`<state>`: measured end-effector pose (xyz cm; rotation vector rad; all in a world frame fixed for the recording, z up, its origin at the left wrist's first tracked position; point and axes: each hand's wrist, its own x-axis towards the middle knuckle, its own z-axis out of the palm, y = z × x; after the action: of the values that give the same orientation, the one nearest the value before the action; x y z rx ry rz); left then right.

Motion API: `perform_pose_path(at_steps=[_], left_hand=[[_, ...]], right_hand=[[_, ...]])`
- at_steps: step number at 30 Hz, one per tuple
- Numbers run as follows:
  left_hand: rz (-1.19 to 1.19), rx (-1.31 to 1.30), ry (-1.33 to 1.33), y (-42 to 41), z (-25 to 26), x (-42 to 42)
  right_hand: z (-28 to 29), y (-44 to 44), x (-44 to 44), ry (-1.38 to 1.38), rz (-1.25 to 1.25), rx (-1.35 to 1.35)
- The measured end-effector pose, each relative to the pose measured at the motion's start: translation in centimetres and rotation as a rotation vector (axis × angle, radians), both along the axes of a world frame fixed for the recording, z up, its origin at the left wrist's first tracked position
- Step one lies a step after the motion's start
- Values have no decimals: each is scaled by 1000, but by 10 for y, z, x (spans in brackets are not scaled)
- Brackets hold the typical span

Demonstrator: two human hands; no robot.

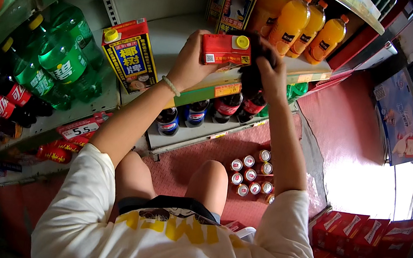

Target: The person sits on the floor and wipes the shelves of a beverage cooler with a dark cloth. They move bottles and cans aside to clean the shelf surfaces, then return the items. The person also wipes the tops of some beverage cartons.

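My left hand grips a red-topped drink carton with a yellow screw cap, holding it by its left side above the shelf. A dark cloth is bunched in my right hand, against the carton's right side. Most of the carton's body is hidden below its top. On the shelf to the left stands another carton of the same kind, its blue and black front showing. Behind my hands are more cartons, beside several orange juice bottles.
Green soda bottles and cola bottles fill the left shelf. Pepsi and Coca-Cola bottles stand on the lower shelf. Several drink cans stand on the red floor near my knees. Red boxes are stacked at right.
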<state>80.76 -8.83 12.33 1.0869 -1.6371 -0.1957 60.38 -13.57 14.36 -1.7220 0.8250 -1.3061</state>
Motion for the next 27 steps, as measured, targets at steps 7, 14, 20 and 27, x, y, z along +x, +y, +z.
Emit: perform_pose_path(at_steps=[7, 14, 20, 27], left_hand=[[-18, -33, 30, -8, -5, 9], [30, 139, 15, 0, 7, 11], [125, -309, -197, 90, 46, 18], [286, -393, -206, 136, 72, 74]], right_hand=[[-47, 2, -26, 332, 11, 122], [61, -17, 10, 626, 460, -182], [50, -42, 18, 670, 249, -307], [40, -58, 38, 593, 95, -209]])
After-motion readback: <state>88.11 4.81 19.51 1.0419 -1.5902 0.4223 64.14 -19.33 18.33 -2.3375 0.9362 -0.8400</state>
